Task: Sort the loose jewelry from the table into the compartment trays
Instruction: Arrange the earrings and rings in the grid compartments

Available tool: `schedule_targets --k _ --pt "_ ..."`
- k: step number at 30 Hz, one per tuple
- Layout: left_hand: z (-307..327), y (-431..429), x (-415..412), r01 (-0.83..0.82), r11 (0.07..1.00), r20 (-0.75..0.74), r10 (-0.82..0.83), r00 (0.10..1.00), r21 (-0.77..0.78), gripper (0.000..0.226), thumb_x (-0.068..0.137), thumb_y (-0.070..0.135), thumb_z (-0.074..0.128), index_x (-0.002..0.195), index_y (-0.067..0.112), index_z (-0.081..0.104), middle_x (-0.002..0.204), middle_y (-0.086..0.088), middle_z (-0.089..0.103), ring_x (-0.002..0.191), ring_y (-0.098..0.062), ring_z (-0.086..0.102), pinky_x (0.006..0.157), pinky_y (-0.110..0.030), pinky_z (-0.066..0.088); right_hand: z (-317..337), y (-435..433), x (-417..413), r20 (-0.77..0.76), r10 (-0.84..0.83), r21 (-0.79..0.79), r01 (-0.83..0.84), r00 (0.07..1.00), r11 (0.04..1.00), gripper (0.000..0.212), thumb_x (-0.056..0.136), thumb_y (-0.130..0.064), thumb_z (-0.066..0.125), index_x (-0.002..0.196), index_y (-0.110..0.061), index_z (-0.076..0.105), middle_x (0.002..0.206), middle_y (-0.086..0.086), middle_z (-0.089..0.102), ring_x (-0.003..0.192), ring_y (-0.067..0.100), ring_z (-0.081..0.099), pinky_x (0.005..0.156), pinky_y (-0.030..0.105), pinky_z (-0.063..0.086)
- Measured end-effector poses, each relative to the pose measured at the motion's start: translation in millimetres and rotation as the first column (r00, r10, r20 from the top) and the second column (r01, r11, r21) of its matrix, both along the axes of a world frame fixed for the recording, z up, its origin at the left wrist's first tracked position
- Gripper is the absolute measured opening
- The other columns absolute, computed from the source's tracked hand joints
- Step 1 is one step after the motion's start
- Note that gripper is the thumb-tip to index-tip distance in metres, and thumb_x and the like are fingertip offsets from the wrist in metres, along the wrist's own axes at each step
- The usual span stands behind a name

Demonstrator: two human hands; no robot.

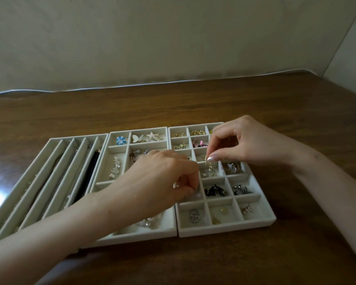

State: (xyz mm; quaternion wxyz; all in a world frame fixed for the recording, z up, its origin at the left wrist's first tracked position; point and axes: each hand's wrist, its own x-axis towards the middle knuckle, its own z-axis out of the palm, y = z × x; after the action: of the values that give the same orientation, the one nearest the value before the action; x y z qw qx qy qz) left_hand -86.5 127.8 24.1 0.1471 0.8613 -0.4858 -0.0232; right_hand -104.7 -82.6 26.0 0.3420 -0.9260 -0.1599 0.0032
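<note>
Two hands are placed over the white lined grid tray of small square compartments (261,221), close together but not touching. A small gold wire earring (209,166) is pinched between thumb and forefinger of the right hand (240,142) and hung just above a middle-column cell of that tray. The left hand (164,177) is curled at the tray's left edge; whether anything is held cannot be told.

Risks, as judged:
- Earring dropped into a neighbouring filled cell, because dividers are low and cells tight.
- Hook snagged on the lining or tangled with pieces beneath.
- Tray nudged by the left wrist, so contents are mixed.
</note>
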Motion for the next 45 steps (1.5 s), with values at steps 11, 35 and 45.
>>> schedule_targets --k 11,35,45 --pt "-5 -3 -8 -0.115 0.990 0.041 0.111 0.993 0.085 0.004 0.086 0.030 0.060 0.088 0.034 0.060 0.082 0.019 0.056 0.083 0.003 0.050 0.074 -0.013 0.035 -1 0 0 0.012 -0.002 -0.021 0.003 1.000 1.000 0.006 0.080 -0.019 0.072 0.077 -0.024 0.070 0.074 -0.015 0.064 0.073 0.002 0.061 0.067 0.016 0.050" --pt "4 -10 7 -0.035 0.985 0.194 0.002 0.981 0.171 0.011 0.085 0.041 0.060 0.095 0.038 0.059 0.085 0.021 0.036 0.087 0.003 0.028 0.083 -0.018 0.030 0 1 0 0.005 0.002 -0.040 -0.002 1.000 0.999 0.008 0.080 -0.019 0.072 0.077 -0.025 0.069 0.077 -0.013 0.065 0.075 0.003 0.062 0.068 0.018 0.051" --pt "12 -4 25 -0.175 0.969 -0.168 0.146 0.975 -0.176 0.018 0.069 0.032 0.074 0.081 0.030 0.061 0.075 0.018 0.063 0.069 0.006 0.052 0.061 -0.011 0.039 4 5 -4 -0.066 0.058 0.143 -0.048 0.996 0.989 0.006 0.072 -0.026 0.071 0.078 -0.024 0.070 0.081 -0.006 0.068 0.078 0.015 0.064 0.071 0.030 0.055"
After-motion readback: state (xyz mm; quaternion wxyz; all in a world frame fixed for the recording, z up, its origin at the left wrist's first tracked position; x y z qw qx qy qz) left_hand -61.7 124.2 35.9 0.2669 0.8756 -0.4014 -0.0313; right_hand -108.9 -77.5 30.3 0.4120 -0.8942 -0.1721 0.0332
